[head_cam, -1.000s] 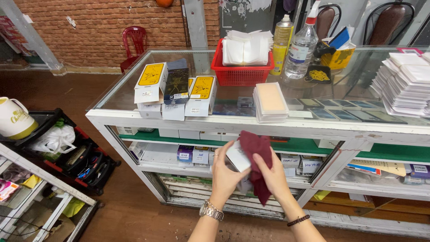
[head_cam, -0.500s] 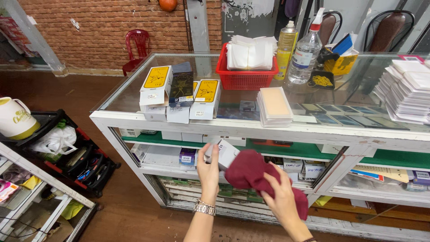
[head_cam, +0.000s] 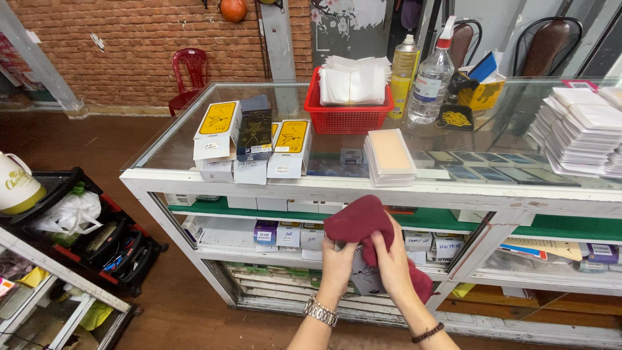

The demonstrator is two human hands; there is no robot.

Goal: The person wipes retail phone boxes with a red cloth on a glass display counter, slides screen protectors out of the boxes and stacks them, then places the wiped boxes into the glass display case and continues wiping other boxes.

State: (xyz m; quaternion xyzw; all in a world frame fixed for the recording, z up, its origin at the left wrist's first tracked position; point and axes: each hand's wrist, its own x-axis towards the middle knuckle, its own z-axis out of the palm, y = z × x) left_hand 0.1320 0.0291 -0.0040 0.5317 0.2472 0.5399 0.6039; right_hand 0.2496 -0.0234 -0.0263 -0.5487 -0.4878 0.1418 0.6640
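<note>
My left hand [head_cam: 337, 262], with a metal watch on the wrist, grips a small white flat box [head_cam: 364, 277] in front of the glass display counter [head_cam: 453, 193]. Against that box my right hand [head_cam: 393, 262] presses a dark red cloth [head_cam: 360, 220]; the cloth drapes over the box's top and hangs down behind the right wrist. Most of the box is hidden by the hands and cloth.
On the counter top stand yellow and white boxes [head_cam: 253, 139], a red basket [head_cam: 350, 116] of white sleeves, a stack of flat packs [head_cam: 390, 157], a spray bottle [head_cam: 431, 78] and white stacks [head_cam: 583, 129] at right. A black crate [head_cam: 84, 227] and cream jug [head_cam: 16, 185] sit at left.
The hands have come back together: the left hand lowered the white box, and the right hand brought the red cloth up over it from the right.
</note>
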